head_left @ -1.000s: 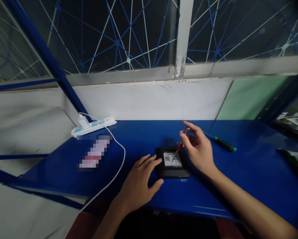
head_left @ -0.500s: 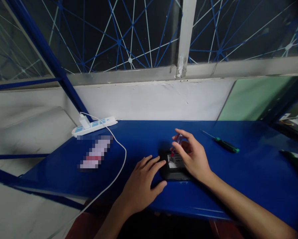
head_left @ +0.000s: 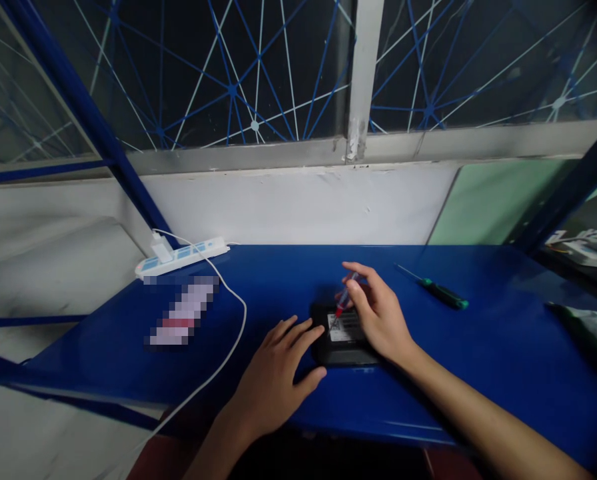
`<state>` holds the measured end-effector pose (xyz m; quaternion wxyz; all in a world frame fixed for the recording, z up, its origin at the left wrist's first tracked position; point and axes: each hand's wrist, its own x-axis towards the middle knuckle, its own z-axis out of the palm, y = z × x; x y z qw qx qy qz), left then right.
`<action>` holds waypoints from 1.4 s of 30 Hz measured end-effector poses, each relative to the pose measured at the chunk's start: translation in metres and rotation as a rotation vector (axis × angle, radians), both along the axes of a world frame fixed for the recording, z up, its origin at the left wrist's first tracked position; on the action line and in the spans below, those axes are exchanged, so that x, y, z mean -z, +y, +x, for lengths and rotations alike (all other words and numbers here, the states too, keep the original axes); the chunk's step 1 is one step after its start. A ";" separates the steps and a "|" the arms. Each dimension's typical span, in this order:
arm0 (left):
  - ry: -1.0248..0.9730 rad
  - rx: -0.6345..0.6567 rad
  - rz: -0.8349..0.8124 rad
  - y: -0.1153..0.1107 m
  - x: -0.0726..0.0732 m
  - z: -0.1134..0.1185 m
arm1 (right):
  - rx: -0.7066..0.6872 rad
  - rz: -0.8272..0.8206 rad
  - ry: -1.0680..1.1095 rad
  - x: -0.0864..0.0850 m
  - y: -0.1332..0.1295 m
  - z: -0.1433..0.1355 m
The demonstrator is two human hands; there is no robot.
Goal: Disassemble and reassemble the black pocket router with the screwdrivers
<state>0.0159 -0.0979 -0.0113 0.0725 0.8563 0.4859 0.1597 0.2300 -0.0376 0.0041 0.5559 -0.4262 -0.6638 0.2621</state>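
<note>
A black device (head_left: 346, 355) with a white printed label (head_left: 344, 328) lies on the blue table. My right hand (head_left: 382, 313) is closed round a screwdriver with a clear purplish handle and a red collar (head_left: 341, 308). The tool slants down to the left, its tip at the left part of the label. My left hand (head_left: 278, 373) has its fingers spread, with the fingertips at the left edge of the device and nothing held in it.
A green and black screwdriver (head_left: 444, 294) lies to the right. At the left are a white power strip (head_left: 183, 256), a white cable (head_left: 238, 333) and a blurred-out flat item (head_left: 186, 312). A dark bag (head_left: 586, 333) is at the right edge.
The whole view has shifted slightly, moving the table and objects a little to the left. Both hands keep nearly the same place at the device; the held screwdriver leans slightly more.
</note>
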 end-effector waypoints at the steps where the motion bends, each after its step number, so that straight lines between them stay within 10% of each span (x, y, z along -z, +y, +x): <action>1: 0.004 0.002 0.007 0.000 0.000 0.000 | -0.028 -0.019 0.027 0.000 0.000 0.000; 42: -0.106 -0.113 0.037 -0.006 0.009 0.017 | -0.110 -0.170 0.165 -0.002 0.002 0.003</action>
